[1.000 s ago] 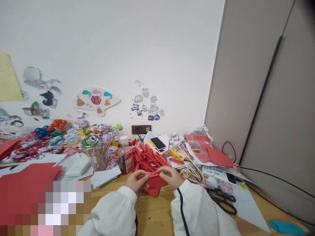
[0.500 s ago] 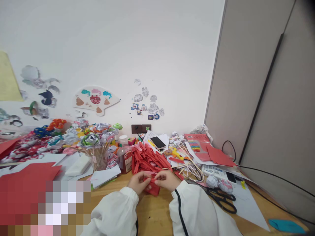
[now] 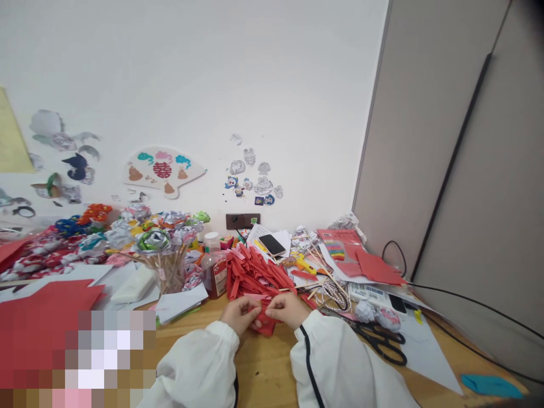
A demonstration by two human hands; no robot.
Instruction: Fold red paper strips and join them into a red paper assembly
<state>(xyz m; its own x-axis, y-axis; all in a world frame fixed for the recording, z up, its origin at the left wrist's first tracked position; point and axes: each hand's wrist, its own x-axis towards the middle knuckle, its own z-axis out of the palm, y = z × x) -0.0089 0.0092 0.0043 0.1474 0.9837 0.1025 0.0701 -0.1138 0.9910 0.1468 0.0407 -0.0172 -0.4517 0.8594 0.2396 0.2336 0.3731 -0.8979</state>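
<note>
Left grip (image 3: 240,315) and right grip (image 3: 289,309), bare hands: thumbs and fingers pinching one red paper (image 3: 267,326), held between them above the wooden table (image 3: 264,377); just beyond, heap of red strips (image 3: 257,273); left of heap, clear bottle (image 3: 213,263), white cap; behind heap, phone (image 3: 272,245); farther right, scissors (image 3: 375,339), black handles; far left, paper flowers (image 3: 155,241) on sticks

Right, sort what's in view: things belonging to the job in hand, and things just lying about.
Job in hand, it seems:
red paper between left hand and right hand
heap of red strips just beyond

Probably just lying about:
phone
black-handled scissors
white-capped bottle
blue piece
</note>
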